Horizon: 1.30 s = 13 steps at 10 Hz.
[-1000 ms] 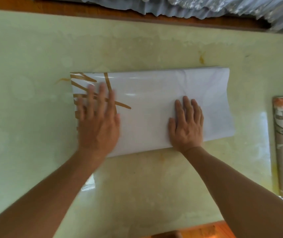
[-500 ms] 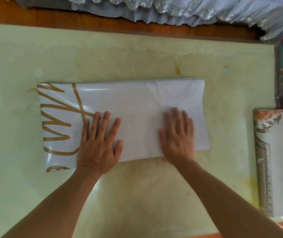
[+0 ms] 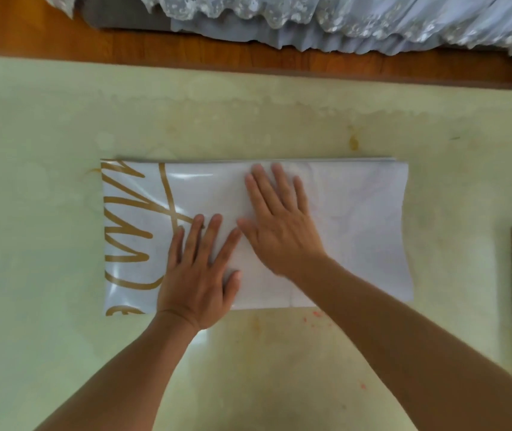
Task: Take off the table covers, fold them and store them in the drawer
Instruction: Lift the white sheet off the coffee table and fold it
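The folded table cover (image 3: 357,231) lies on the table (image 3: 31,213); left hand (image 3: 198,275) and right hand (image 3: 279,225) press it with flat, straight fingers, grasping nothing

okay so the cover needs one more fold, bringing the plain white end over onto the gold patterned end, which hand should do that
Probably the right hand. It lies flat nearer the plain end of the folded cover, with free cover beyond it to lift. The left hand presses flat beside the gold pattern, well placed to hold that end down.

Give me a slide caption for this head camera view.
Left hand and right hand press flat on a folded table cover.
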Available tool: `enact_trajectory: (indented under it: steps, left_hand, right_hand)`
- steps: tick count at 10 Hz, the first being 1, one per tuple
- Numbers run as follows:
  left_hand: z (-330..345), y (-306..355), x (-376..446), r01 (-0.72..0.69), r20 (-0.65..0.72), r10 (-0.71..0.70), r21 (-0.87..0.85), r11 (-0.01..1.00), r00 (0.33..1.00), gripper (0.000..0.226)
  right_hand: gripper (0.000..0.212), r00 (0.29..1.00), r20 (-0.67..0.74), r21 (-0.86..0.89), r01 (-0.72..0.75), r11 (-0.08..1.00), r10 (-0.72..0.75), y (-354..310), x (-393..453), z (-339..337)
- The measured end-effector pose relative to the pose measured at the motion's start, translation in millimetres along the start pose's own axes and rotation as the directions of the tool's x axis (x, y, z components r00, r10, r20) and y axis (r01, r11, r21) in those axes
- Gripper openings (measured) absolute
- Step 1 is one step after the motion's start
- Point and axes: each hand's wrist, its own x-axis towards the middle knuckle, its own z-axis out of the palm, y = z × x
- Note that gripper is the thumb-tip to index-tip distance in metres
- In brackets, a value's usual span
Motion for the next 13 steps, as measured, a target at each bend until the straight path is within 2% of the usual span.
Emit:
enact_trajectory:
  steps: [1, 2, 3, 4, 5, 6, 7, 8, 9, 10, 11, 12, 13]
  left_hand:
    - [2, -1, -1, -0.004, -0.021, 0.004, -0.019, 1.000, 1.000, 0.070]
    - [2, -2, -1, 0.001, -0.030, -0.002, -0.033, 0.999, 1.000, 0.070]
    - [2, -1, -2, -0.013, -0.035, 0.012, -0.044, 0.999, 0.999, 0.071]
    - [3, -3, -3, -0.004, -0.035, 0.002, -0.062, 0.998, 0.999, 0.072]
    - [4, -2, -3, -0.003, -0.023, 0.001, -0.068, 0.998, 1.000, 0.071]
    - [2, -2, -3, 0.000, -0.024, -0.002, -0.089, 0.996, 1.000, 0.071]
    - [-11, 20, -19, 0.115, -0.099, -0.131, -0.157, 0.981, 0.986, 0.064]
    - [-35, 76, -56, 0.533, 0.117, -0.608, -0.628, 0.567, 0.785, 0.046]
    - [-59, 118, -55, 0.487, 0.882, -0.379, -0.471, -0.735, 0.281, 0.017]
    - [-54, 130, -35, 0.142, 0.946, -0.129, -0.178, -0.974, 0.298, 0.019]
    - [-58, 145, -18, 0.034, 0.942, -0.204, -0.220, -0.975, 0.267, 0.027]
    - [-66, 154, -5, -0.034, 0.929, -0.184, -0.183, -0.983, 0.322, 0.027]
    - [-74, 156, 3, -0.150, 0.906, -0.241, -0.200, -0.968, 0.347, 0.027]
  right_hand:
    - [0.068, 0.998, 0.049, -0.065, 0.048, 0.997, -0.045, 5, 30, 4]
    - [0.056, 0.996, -0.056, -0.010, 0.065, 0.998, -0.065, 16, 40, -5]
    - [0.034, 0.971, -0.147, 0.038, 0.194, 0.980, -0.187, 31, 63, -22]
    - [0.037, 0.994, -0.076, 0.051, 0.082, 0.995, -0.078, 45, 68, -37]
    - [0.058, 0.991, 0.053, -0.099, -0.114, 0.989, 0.120, 51, 71, -48]
    - [0.062, 0.989, 0.137, -0.155, -0.036, 0.987, 0.057, 50, 79, -60]
    - [0.064, 0.976, 0.193, -0.110, -0.076, 0.991, 0.096, 52, 87, -65]
    - [0.064, 0.971, 0.182, -0.108, -0.139, 0.984, 0.157, 53, 85, -66]
    - [0.067, 0.970, 0.108, -0.126, -0.202, 0.971, 0.216, 51, 74, -57]
    - [0.069, 0.965, 0.076, -0.118, -0.240, 0.964, 0.250, 48, 68, -52]
    - [0.072, 0.963, 0.106, -0.115, -0.237, 0.965, 0.249, 50, 70, -55]
    - [0.073, 0.969, 0.116, -0.147, -0.200, 0.969, 0.218, 51, 70, -56]
    - [0.071, 0.971, 0.140, -0.166, -0.170, 0.971, 0.194, 51, 68, -57]
